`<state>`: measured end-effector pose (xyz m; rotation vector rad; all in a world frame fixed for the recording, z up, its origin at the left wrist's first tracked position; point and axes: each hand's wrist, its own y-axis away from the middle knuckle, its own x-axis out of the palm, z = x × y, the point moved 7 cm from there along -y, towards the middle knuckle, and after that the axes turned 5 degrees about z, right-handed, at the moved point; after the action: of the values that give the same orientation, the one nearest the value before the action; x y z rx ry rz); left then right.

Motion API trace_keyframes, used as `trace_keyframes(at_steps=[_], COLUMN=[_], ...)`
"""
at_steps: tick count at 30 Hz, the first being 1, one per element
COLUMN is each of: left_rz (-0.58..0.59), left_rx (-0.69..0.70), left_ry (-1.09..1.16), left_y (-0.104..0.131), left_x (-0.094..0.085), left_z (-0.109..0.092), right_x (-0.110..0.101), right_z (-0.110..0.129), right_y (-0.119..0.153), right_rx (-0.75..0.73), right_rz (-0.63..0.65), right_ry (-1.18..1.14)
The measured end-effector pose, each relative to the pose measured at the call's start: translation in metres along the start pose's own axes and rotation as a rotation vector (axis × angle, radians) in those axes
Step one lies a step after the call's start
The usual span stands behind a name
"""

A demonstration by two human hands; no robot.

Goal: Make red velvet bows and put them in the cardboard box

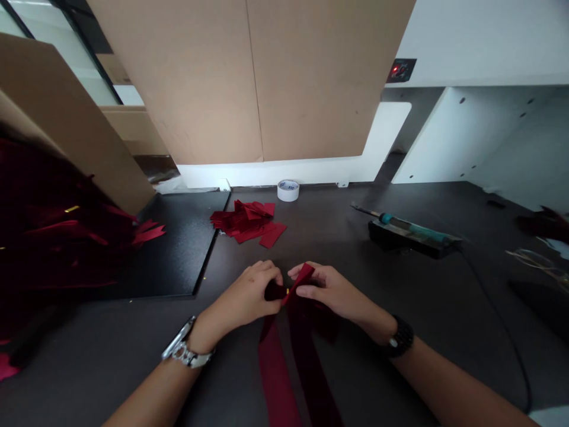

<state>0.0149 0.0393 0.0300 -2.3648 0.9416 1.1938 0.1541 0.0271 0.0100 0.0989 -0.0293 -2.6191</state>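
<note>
Over the dark table, both my hands are closed on a dark red ribbon bow point(299, 283) with a small gold piece at its middle. My left hand point(253, 290) pinches the bow's left loop between thumb and fingers. On the other side, my right hand point(326, 289) grips the right loop, where a short strip stands up at a slant. Two ribbon tails point(278, 373) hang from the bow toward the near edge. Part of the bow is hidden behind my fingers.
Cut red ribbon pieces point(249, 220) lie in a pile beyond my hands, near a white tape roll point(288, 191). A soldering iron point(400, 228) rests on a stand at right, its cord point(493, 314) trailing nearer. A cardboard box point(66, 112) and red ribbons point(57, 231) stand left by a black board point(178, 249).
</note>
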Motion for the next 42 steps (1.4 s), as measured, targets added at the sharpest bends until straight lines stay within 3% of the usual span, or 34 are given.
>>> trace_keyframes(at_steps=[6,15,22,29,36,42], left_rz=[0.058,0.076,0.092,0.135,0.172,0.144], left_rx=[0.027,-0.024,0.029,0.026,0.058,0.069], left_ry=[0.300,0.578,0.539,0.453,0.565,0.529], left_y=[-0.002,-0.004,-0.003,-0.003,-0.005,-0.005], left_x=[0.003,0.011,0.006,0.012,0.021,0.018], left_z=[-0.008,-0.006,-0.013,-0.012,-0.012,-0.015], right_x=[0.009,0.008,0.005,0.007,0.010,0.006], right_z=[0.005,0.004,0.003,-0.001,0.000,0.000], right_y=[0.000,0.000,0.001,0.003,0.005,0.002], right_rx=[-0.034,-0.033,-0.032,-0.043,-0.052,-0.030], right_rz=[0.126,0.095,0.095,0.102,0.130,0.053], right_ry=[0.042,0.108,0.143,0.212,0.255,0.176])
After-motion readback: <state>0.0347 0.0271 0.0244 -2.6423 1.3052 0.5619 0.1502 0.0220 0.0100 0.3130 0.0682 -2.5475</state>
